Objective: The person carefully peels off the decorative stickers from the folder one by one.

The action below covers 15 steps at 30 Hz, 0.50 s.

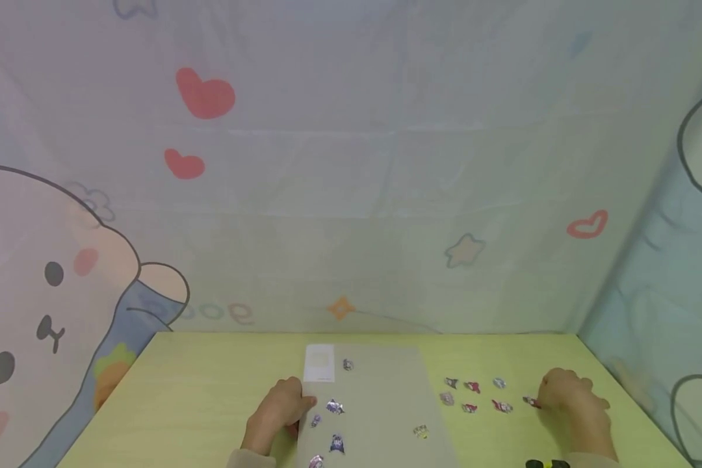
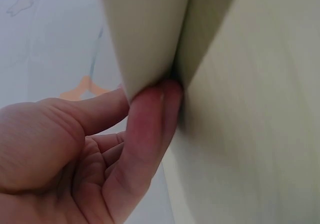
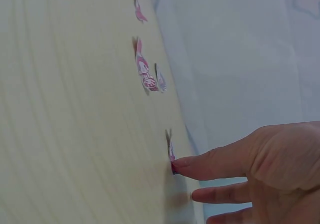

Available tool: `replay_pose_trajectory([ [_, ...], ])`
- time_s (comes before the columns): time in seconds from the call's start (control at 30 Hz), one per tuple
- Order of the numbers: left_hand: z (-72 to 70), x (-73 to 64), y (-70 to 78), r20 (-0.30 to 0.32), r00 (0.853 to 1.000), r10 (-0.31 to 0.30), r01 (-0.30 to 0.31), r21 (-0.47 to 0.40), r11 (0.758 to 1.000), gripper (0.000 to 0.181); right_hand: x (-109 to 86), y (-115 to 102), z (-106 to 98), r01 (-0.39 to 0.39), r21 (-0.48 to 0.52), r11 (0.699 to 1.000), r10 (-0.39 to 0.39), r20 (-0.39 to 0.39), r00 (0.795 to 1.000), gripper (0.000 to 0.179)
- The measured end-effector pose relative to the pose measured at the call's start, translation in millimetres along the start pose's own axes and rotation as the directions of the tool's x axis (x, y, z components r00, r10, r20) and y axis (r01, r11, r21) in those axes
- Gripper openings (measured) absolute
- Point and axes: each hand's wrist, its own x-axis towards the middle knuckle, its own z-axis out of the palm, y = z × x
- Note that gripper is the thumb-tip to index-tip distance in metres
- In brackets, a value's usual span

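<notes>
A grey board (image 1: 374,390) lies on the table with several small shiny cartoon stickers on it, such as a purple one (image 1: 335,407). My left hand (image 1: 282,409) grips its left edge, and in the left wrist view the bent fingers (image 2: 145,129) tuck under the edge with the thumb on the other face. At the right, my right hand (image 1: 574,406) pinches a small red-and-white sticker (image 1: 531,402) low over the table. The right wrist view has the thumb (image 3: 215,164) on that sticker's red end; the index finger is hidden behind it.
Several loose stickers, among them a red one (image 1: 502,406) and a pale round one (image 1: 499,383), lie between the board and my right hand. A white card (image 1: 319,363) sits at the board's far left corner. Printed curtains (image 1: 351,195) hang behind the pale yellow table (image 1: 210,390).
</notes>
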Motion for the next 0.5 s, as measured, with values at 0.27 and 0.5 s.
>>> replay_pose_trajectory([
  [0.27,2.2,-0.4,-0.9,0.002,1.0,0.005,-0.005,0.005,1.0,0.027,-4.0,0.9,0.3,-0.005,0.028,1.0,0.006,-0.028,1.0,0.01],
  [0.5,1.0,0.9,0.1,-0.002,1.0,-0.002,0.002,0.022,1.0,0.027,-6.8,-4.3,-7.9,0.034,0.14,0.99,-0.027,-0.053,0.998,0.005],
])
